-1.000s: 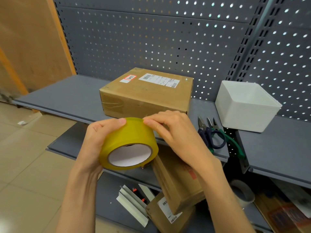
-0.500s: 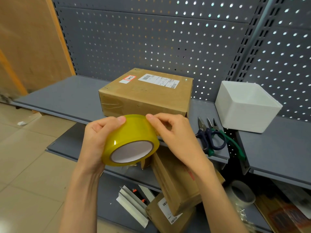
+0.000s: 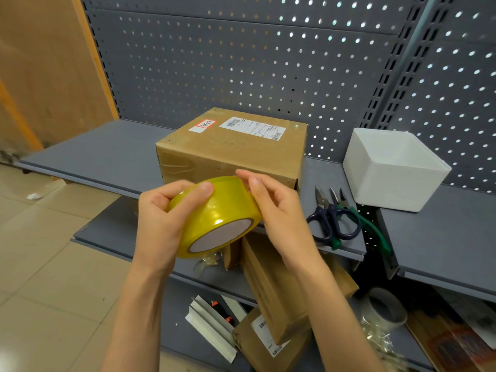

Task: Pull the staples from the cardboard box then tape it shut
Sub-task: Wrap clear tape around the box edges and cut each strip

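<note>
A closed brown cardboard box (image 3: 236, 151) with a white shipping label stands on the grey shelf (image 3: 88, 159). In front of it, held in the air, is a yellow tape roll (image 3: 222, 213). My left hand (image 3: 161, 218) grips the roll from the left, thumb on its top. My right hand (image 3: 279, 210) holds the roll's right side, its fingertips curled onto the upper rim. No loose tape end shows.
Blue-handled scissors (image 3: 330, 218) and green-handled pliers (image 3: 359, 221) lie on the shelf right of the box. A white bin (image 3: 397, 178) stands at the far right. Lower shelves hold more cardboard boxes (image 3: 271, 285), white strips and a grey tape roll (image 3: 383, 310).
Both hands have raised the tape roll slightly toward the box and tilted it, so its core faces more down and to the right. The right fingertips have slid along the rim.
</note>
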